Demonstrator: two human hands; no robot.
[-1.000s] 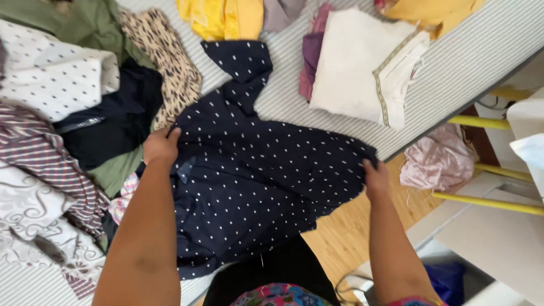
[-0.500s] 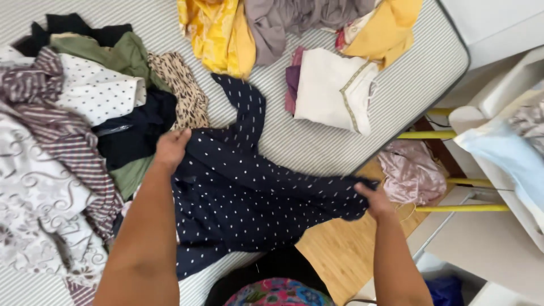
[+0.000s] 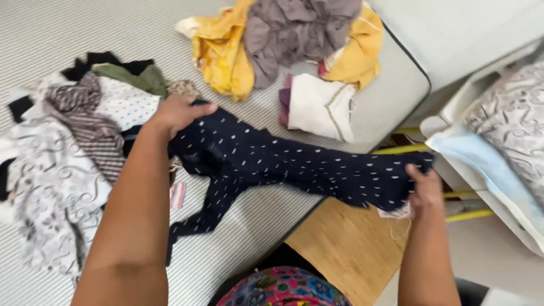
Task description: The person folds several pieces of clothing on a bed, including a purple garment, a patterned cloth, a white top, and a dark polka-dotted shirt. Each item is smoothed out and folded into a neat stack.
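On the striped mattress (image 3: 317,79), near its front edge, I hold a soft, light navy dotted garment (image 3: 294,164) stretched out: left hand (image 3: 177,113) and right hand (image 3: 424,190) fingers clamped on opposite ends, good holds.

Just the one camera, strapped on my head, looking steeply down and slightly forward over my own arms. It's close in: my forearms fill the bottom of the view, with my left hand (image 3: 177,113) and right hand (image 3: 424,190) around mid-frame. The striped mattress (image 3: 68,34) takes the upper left, the wooden floor (image 3: 345,249) sits bottom centre, right under me.
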